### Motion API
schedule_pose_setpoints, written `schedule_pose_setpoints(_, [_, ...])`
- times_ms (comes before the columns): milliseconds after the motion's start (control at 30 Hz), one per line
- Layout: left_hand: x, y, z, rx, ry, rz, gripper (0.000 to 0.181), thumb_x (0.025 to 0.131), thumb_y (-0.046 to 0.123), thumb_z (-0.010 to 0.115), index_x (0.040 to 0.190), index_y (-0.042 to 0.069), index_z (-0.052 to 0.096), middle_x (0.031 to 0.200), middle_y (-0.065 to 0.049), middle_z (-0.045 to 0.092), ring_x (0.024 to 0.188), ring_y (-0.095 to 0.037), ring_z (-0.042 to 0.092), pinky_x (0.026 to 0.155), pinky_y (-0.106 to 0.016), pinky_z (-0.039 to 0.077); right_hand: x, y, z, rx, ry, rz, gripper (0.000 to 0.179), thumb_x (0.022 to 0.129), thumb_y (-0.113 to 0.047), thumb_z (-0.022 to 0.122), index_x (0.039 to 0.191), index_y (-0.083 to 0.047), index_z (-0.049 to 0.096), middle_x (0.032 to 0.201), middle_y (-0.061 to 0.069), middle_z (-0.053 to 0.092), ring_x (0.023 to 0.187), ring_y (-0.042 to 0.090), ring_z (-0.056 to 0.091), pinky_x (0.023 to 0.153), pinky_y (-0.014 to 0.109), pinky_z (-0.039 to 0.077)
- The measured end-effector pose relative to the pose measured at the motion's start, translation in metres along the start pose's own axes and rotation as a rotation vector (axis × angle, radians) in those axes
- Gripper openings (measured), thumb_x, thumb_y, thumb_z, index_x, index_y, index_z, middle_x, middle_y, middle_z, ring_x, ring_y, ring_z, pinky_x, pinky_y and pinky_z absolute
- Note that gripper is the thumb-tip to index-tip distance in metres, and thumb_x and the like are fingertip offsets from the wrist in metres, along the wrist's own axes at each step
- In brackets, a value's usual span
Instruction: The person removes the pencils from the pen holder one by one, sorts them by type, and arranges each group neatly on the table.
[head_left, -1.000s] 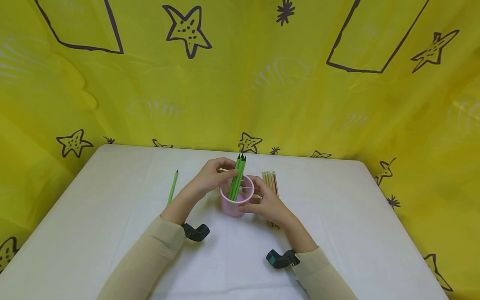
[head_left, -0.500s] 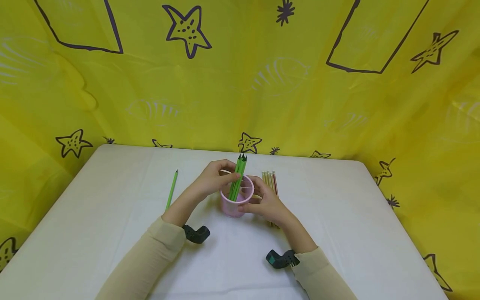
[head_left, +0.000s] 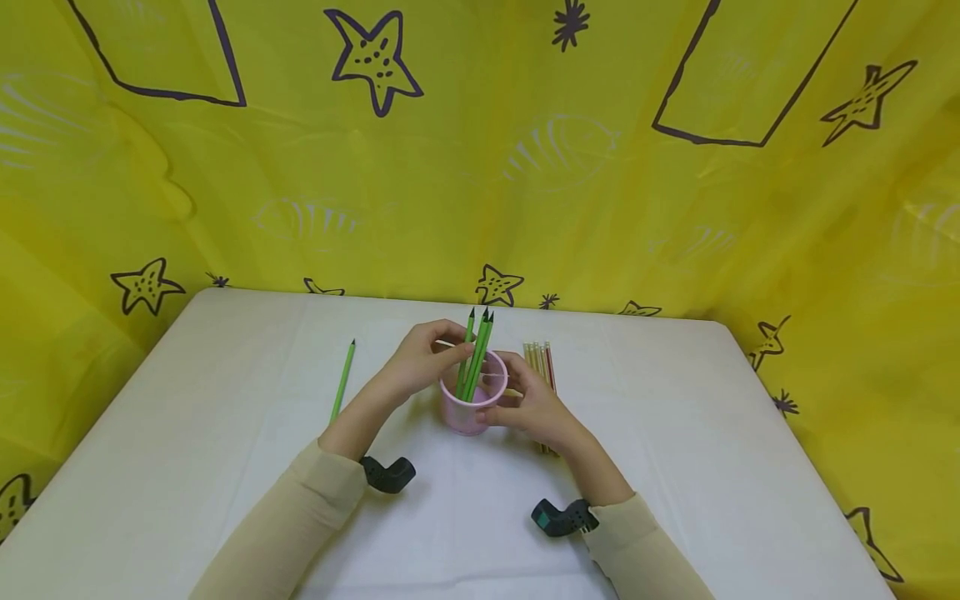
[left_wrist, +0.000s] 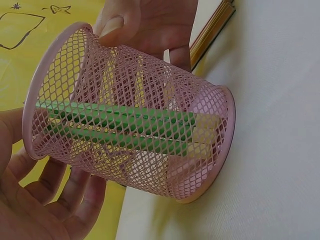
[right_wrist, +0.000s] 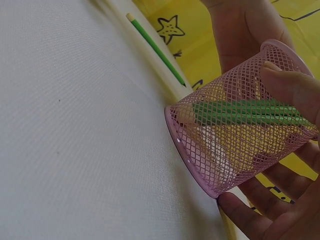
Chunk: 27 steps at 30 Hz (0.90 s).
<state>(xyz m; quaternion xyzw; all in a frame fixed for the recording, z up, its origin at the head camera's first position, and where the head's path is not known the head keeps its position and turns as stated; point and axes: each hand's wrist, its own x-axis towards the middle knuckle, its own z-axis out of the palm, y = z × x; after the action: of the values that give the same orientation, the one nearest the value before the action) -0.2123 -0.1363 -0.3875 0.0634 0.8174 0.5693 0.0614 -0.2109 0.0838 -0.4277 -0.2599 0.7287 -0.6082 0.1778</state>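
Note:
A pink mesh pencil cup (head_left: 465, 417) stands on the white-covered table, with several green pencils (head_left: 477, 371) inside. Their black points rise above the rim, while their pale ends reach the cup's bottom in the left wrist view. My right hand (head_left: 532, 404) grips the cup from the right, thumb against the mesh. My left hand (head_left: 426, 358) is at the far left of the rim, thumb and index finger pinching the leftmost green pencil, which leans apart from the others. How firmly it is held is hard to see.
One green pencil (head_left: 344, 379) lies left of the cup, partly behind the left forearm. Several yellowish pencils and a red one (head_left: 551, 367) lie to the right, partly hidden by the right hand. A yellow patterned cloth (head_left: 480, 167) hangs behind the table.
The green pencils stood bunched together; now one has parted to the left. The left thumb has shifted slightly left with it. The right hand and cup have stayed put.

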Motion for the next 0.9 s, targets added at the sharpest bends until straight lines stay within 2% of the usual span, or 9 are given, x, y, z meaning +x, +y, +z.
schedule_pose_setpoints(200, [-0.003,-0.001,-0.002,0.004,0.012,0.008,0.027,0.096,0.025,0.066,0.118,0.009,0.066,0.12,-0.006,0.067,0.11,-0.028,0.064,0.093,-0.042,0.057,0.0,0.0,0.0,0.004,0.002,-0.006,0.077,0.076,-0.001,0.083,0.142,-0.016,0.045,0.144,0.008,0.05,0.133,0.038,0.049,0.107,0.052,0.047])
schedule_pose_setpoints(433, [-0.011,0.001,-0.007,0.011,0.028,0.041,0.023,0.096,0.024,0.068,0.114,0.011,0.068,0.117,-0.004,0.068,0.109,-0.027,0.063,0.085,-0.038,0.058,0.0,-0.001,0.0,0.011,0.002,-0.001,0.078,0.076,-0.001,0.083,0.142,-0.016,0.044,0.144,0.009,0.05,0.133,0.038,0.049,0.107,0.051,0.047])
schedule_pose_setpoints(667, [-0.019,0.004,-0.013,0.001,0.053,0.087,0.019,0.096,0.022,0.067,0.111,0.011,0.068,0.117,-0.006,0.069,0.109,-0.026,0.063,0.092,-0.043,0.056,0.001,0.001,0.001,-0.003,0.007,0.009,0.078,0.077,-0.002,0.083,0.142,-0.018,0.045,0.144,0.007,0.051,0.133,0.036,0.049,0.107,0.051,0.047])
schedule_pose_setpoints(900, [-0.025,0.005,-0.018,-0.022,0.073,0.092,0.017,0.095,0.021,0.068,0.109,0.012,0.067,0.115,-0.002,0.069,0.11,-0.024,0.063,0.095,-0.044,0.055,0.0,0.0,0.001,-0.006,0.007,0.021,0.077,0.077,-0.003,0.083,0.142,-0.018,0.044,0.145,0.007,0.051,0.134,0.035,0.049,0.108,0.051,0.046])
